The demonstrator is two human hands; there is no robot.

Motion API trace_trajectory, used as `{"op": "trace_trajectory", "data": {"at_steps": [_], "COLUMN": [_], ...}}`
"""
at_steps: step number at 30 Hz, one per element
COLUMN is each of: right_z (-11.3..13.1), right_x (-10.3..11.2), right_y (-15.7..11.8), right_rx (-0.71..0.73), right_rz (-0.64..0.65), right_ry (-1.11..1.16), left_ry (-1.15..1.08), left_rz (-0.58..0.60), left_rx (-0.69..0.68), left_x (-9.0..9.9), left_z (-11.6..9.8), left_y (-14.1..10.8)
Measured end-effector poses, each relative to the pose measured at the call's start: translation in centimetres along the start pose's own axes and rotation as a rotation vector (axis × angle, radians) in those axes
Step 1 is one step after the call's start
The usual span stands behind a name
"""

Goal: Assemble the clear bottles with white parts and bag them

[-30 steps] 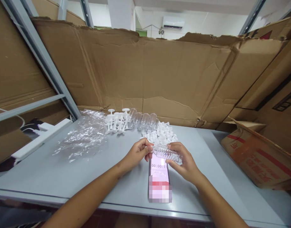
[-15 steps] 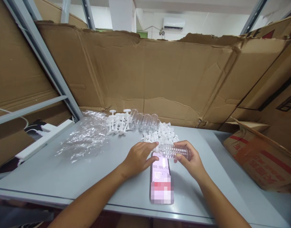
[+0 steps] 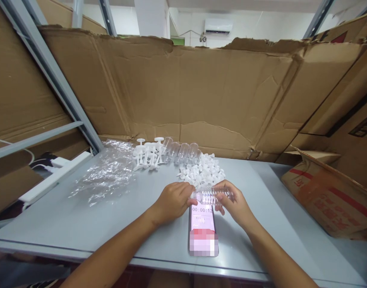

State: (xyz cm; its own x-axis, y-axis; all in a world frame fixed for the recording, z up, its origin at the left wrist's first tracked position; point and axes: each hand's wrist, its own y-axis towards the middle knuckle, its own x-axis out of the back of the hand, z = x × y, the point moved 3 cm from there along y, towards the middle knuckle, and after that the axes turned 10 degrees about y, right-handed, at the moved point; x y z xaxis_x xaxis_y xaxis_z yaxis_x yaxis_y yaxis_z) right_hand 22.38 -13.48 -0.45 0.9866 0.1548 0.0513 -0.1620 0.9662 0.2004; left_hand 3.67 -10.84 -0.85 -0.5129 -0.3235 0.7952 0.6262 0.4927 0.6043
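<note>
A clear ribbed plastic bottle [image 3: 210, 196] lies sideways in the air above the phone. My right hand [image 3: 236, 202] is closed around its body near the base end. At the neck end, my left hand [image 3: 177, 200] is closed with fingertips and thumb on the white cap, which the fingers hide. Just beyond both hands lies a heap of small white plastic pieces [image 3: 203, 170]. Under the bottle, a phone [image 3: 203, 224] rests face up with a running timer on its screen.
Several clear bottles [image 3: 183, 152] lie side by side at the back, beside a cluster of white flanged plastic parts [image 3: 149, 154]. Crumpled clear film [image 3: 108, 172] spreads to the left, near a white power strip [image 3: 56, 178]. An open carton [image 3: 330, 196] stands right; cardboard [image 3: 201, 88] walls the back.
My left hand's fingers have closed over the white cap, which showed before. The bottle has shifted slightly left and down, and my right hand has moved left with it.
</note>
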Motion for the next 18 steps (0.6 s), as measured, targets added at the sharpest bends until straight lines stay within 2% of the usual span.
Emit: {"op": "trace_trajectory", "data": {"at_steps": [4, 6, 11, 15, 18], "right_z": [1.1, 1.4, 1.5, 1.6, 1.7], "right_x": [0.8, 1.1, 1.4, 1.3, 1.3], "right_y": [-0.4, -0.4, -0.1, -0.1, -0.1], "right_rx": [0.287, 0.359, 0.432, 0.452, 0.446], "right_rz": [0.015, 0.052, 0.153, 0.161, 0.171], "right_ry": [-0.290, -0.345, -0.371, -0.372, -0.367], "left_ry": [-0.439, -0.494, -0.424, -0.484, -0.614], "left_rz": [0.225, 0.288, 0.290, 0.273, 0.237], "left_rx": [0.272, 0.329, 0.333, 0.336, 0.375], "left_x": [-0.9, -1.1, -0.9, -0.7, -0.8], "left_z": [0.4, 0.4, 0.7, 0.9, 0.9], "left_y": [0.0, 0.0, 0.2, 0.4, 0.5]}}
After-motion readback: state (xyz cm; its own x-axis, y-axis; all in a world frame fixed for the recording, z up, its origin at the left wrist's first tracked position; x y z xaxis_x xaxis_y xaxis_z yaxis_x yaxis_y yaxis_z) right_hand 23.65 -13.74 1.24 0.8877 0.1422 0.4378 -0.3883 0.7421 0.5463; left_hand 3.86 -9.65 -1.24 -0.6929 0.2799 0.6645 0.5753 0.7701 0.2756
